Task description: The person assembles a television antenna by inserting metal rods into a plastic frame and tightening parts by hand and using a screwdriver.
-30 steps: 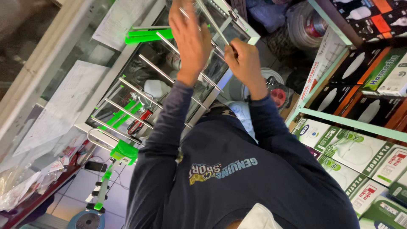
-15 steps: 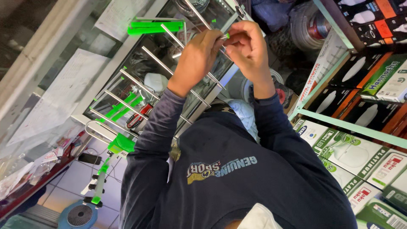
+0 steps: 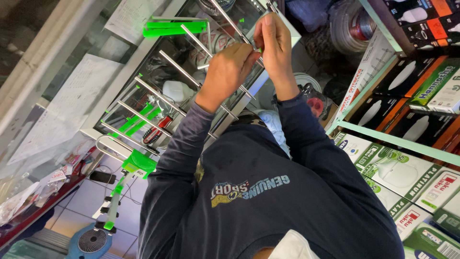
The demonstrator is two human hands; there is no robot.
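Up close, label by label:

Green piece: a tiny green clip sits pinched between both hands, high in the middle of the view, right against a metal rod of the aerial frame.

Left hand: the left hand has its fingers curled narrow, tips closed on the green clip and touching the rod.

Right hand: the right hand stands upright, its fingers drawn together, pinching the same clip from the right side; the two hands touch at the fingertips.

Aerial frame: a row of silver crossbars runs slantwise from near left to far right, with green plastic ends and a green bracket low on the left.

Sleeves: dark blue sleeves and a dark blue shirt fill the near part of the view.

Counter: a glass counter lies behind the frame on the left, with paper sheets on it.

Shelves: pale green shelves on the right carry boxed lamps in green, white and black packs.

Floor: a small blue fan stands on the tiled floor at the near left.
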